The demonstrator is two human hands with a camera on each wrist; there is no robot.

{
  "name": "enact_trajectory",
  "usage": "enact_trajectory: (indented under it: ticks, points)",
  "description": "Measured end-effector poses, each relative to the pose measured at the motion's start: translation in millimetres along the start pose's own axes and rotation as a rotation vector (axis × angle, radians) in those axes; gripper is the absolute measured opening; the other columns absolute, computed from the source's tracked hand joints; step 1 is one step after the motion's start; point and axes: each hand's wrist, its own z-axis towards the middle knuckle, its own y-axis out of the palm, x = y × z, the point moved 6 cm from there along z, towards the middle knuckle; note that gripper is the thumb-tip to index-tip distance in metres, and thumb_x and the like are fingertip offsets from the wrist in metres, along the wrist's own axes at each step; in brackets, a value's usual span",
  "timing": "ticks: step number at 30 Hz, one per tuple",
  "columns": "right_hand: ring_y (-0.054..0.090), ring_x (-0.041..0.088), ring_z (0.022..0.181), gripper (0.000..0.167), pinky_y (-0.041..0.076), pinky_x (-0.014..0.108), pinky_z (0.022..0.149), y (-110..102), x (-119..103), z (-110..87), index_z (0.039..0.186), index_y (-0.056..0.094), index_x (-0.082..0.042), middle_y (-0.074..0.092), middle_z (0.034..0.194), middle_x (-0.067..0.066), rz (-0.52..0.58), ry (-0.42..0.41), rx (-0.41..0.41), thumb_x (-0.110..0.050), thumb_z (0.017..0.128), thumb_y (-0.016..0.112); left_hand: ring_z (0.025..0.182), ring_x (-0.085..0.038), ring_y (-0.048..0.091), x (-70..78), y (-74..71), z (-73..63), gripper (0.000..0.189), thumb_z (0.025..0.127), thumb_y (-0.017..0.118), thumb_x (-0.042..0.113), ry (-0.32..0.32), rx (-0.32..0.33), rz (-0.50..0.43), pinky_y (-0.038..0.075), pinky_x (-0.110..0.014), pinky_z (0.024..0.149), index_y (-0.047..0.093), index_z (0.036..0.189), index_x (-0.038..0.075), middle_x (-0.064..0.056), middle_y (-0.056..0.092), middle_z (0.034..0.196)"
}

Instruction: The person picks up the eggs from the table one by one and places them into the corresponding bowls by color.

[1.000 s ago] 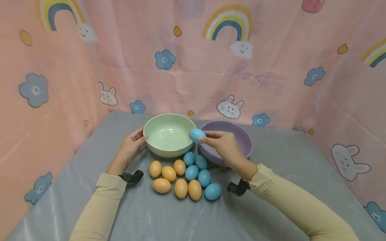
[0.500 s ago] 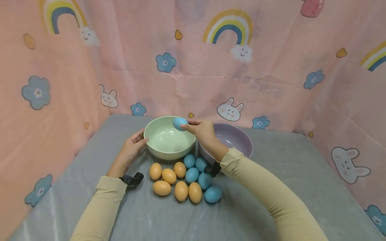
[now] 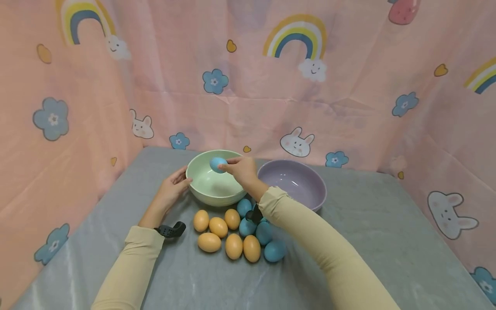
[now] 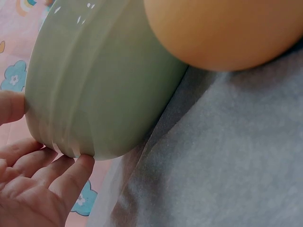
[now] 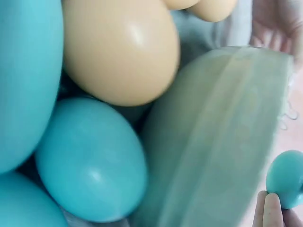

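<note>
Your right hand (image 3: 241, 170) pinches a blue egg (image 3: 217, 165) over the green bowl (image 3: 216, 199); your left hand (image 3: 172, 190) holds that bowl's side, thumb at the rim.

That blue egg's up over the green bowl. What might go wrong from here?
The right hand pinches the blue egg in its fingers; the egg might slip and knock against the green bowl. The black wrist device appears over the loose blue eggs, so a lower arm could nudge them rolling. The left hand touches the bowl's side; a push there might shift it.
</note>
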Motion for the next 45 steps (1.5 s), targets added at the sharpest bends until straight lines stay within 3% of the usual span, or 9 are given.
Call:
enact_trajectory:
  ticks: [9, 17, 27, 39, 45]
  points:
    - [0.068, 0.028, 0.112, 0.037, 0.06, 0.038, 0.095, 15.7, 11.8, 8.2, 0.108, 0.077, -0.003, 0.075, 0.114, 0.013, -0.127, -0.015, 0.014, -0.024, 0.079, 0.086, 0.153, -0.025, 0.023, 0.6, -1.1, -0.1, 0.067, 0.102, 0.055, 0.02, -0.018, 0.009, 0.007, 0.035, -0.039, 0.122, 0.021, 0.159, 0.012, -0.011, 0.021, 0.166]
    - [0.07, 0.026, 0.103, 0.035, 0.062, 0.032, 0.086, 23.2, 16.9, 11.9, 0.104, 0.078, -0.004, 0.076, 0.109, 0.012, -0.271, -0.009, -0.075, -0.025, 0.078, 0.087, 0.153, -0.026, 0.023, 2.3, 0.9, -0.3, 0.066, 0.103, 0.054, 0.017, -0.013, 0.007, 0.01, 0.035, -0.04, 0.122, 0.02, 0.159, 0.011, -0.012, 0.02, 0.166]
    - [0.075, 0.024, 0.091, 0.038, 0.061, 0.023, 0.072, 27.0, 22.0, 13.6, 0.107, 0.077, -0.002, 0.076, 0.106, 0.014, -0.287, 0.023, -0.159, -0.024, 0.077, 0.087, 0.154, -0.026, 0.021, 2.1, 0.7, 0.0, 0.065, 0.103, 0.052, 0.015, -0.006, 0.002, 0.004, 0.033, -0.042, 0.123, 0.02, 0.159, 0.011, -0.012, 0.019, 0.166]
    - [0.074, 0.025, 0.089, 0.038, 0.063, 0.028, 0.079, 30.1, 21.9, 12.4, 0.107, 0.076, 0.001, 0.076, 0.106, 0.015, -0.389, -0.009, -0.223, -0.022, 0.078, 0.086, 0.154, -0.027, 0.02, 0.8, 2.7, 0.9, 0.065, 0.103, 0.053, 0.015, -0.015, 0.004, -0.003, 0.033, -0.041, 0.123, 0.02, 0.159, 0.01, -0.012, 0.018, 0.166]
    - [0.07, 0.025, 0.103, 0.033, 0.061, 0.029, 0.088, 28.0, 18.5, 13.4, 0.107, 0.077, -0.001, 0.076, 0.11, 0.013, -0.384, -0.018, -0.22, -0.018, 0.08, 0.084, 0.154, -0.026, 0.021, -1.0, 1.1, 2.4, 0.065, 0.103, 0.054, 0.016, -0.026, 0.011, -0.007, 0.034, -0.04, 0.122, 0.021, 0.159, 0.011, -0.012, 0.02, 0.166]
